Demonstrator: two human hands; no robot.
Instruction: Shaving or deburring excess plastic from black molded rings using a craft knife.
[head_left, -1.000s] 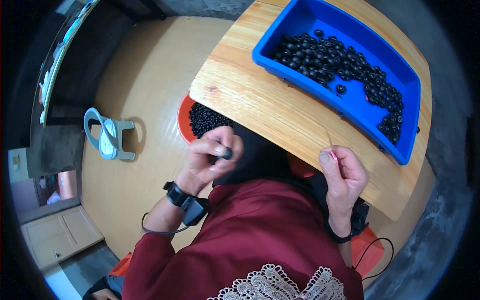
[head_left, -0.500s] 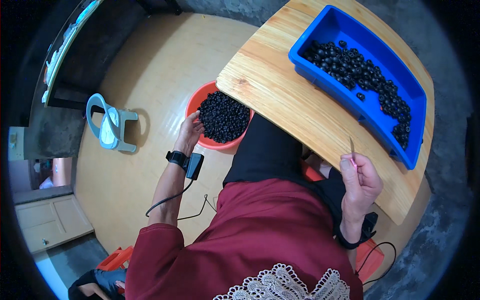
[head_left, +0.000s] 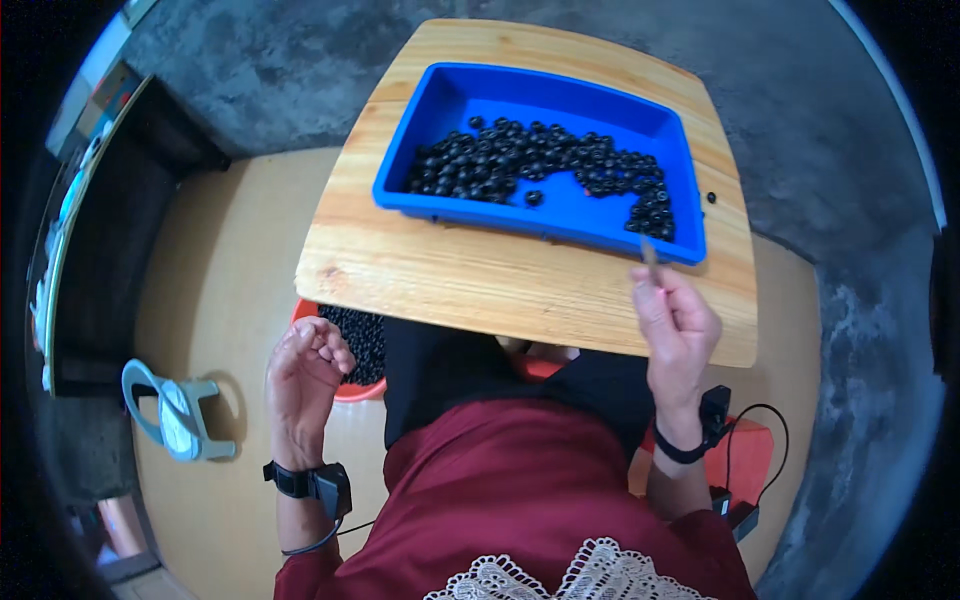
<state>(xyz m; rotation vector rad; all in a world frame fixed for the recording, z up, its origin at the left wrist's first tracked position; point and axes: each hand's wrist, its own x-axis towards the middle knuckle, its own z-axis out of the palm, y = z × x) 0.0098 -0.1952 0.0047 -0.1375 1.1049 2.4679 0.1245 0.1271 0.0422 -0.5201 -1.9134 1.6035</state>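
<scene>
Head view: the left hand (head_left: 308, 375) curled loosely at eight o'clock (whether it held anything, I couldn't tell), drawn back from the orange bowl (head_left: 362, 392); bead-like black balls (head_left: 470, 170) lay in the blue tray (head_left: 500, 217) at twelve; the right hand (head_left: 680, 335) pinched a thin blade (head_left: 650, 258) at three, best kept steady.

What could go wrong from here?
- The thin tool in the right hand, blurred here, points up at the blue tray's near rim; it might catch there.
- A loose black bead lies on the wooden table between the tray and the table's right edge; a bump could roll it off.
- A black cable loops out beside the right forearm and might snag.
</scene>
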